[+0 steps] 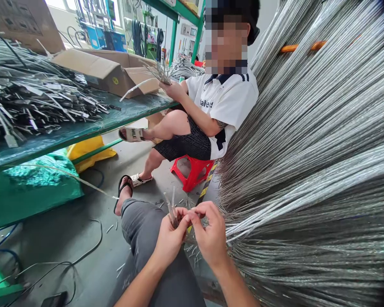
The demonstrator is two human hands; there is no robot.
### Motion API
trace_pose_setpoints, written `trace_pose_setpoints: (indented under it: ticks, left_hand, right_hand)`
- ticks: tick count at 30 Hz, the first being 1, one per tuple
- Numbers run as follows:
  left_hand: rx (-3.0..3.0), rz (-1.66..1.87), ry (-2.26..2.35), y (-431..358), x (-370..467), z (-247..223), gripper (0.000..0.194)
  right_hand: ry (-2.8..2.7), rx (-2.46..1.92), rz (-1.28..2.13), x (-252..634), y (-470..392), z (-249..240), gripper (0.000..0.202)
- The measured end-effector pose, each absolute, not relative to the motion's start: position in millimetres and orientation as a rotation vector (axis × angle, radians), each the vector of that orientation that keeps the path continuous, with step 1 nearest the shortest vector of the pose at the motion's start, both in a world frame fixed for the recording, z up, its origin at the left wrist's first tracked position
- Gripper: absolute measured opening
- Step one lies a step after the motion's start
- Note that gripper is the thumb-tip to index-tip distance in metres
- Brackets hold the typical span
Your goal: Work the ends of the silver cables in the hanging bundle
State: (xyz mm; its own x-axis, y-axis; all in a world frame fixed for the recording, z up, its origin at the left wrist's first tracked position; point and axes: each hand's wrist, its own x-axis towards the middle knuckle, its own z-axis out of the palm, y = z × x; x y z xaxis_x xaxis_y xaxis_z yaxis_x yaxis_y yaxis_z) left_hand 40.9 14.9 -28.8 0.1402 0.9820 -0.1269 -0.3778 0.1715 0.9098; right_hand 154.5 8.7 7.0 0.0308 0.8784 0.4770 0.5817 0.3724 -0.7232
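At left, a heap of silvery cables [45,98] lies on the green table [124,111], beside an open cardboard box [105,72]. Rightward, above the wearer's knee, the left hand [169,238] pinches short translucent strips [171,209] with its fingers. The right hand [211,234] has thumb and forefinger pressed together at the left fingertips; anything between them is hidden. Farther right, long metallic strands [249,226] reach near it. The strips could slip to the floor [96,273] if the left grip loosens; strand ends could snag a swinging right hand. A co-worker's sandal [134,134] shows letters like "MILE"; the shirt [227,100] reads roughly "taiers", partly creased.
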Motion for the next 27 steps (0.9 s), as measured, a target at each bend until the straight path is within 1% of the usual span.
trace_pose_setpoints:
  ticks: [3,7,13,17,20,23,27]
  left_hand:
    - [0.838,1.184,0.907,15,42,-29,0.040]
    - [0.807,1.166,0.891,16,42,-31,0.041]
    - [0.788,1.193,0.877,19,43,-33,0.043]
    - [0.780,1.220,0.855,24,44,-38,0.049]
    - [0.768,1.276,0.833,28,46,-43,0.049]
    - [0.739,1.370,0.810,30,50,-49,0.048]
    - [0.700,1.408,0.796,32,53,-56,0.048]
  right_hand:
    - [-1.672,-1.309,0.296,152,3,1,0.007]
    - [-1.644,-1.318,0.325,152,2,-3,0.006]
    - [-1.596,-1.364,0.424,153,9,-2,0.011]
    - [-1.605,-1.335,0.428,153,15,-4,0.014]
    - [-1.585,-1.304,0.423,153,21,-11,0.020]
    - [-1.528,-1.269,0.425,151,26,-20,0.030]
    - [-1.475,-1.243,0.416,150,30,-31,0.039]
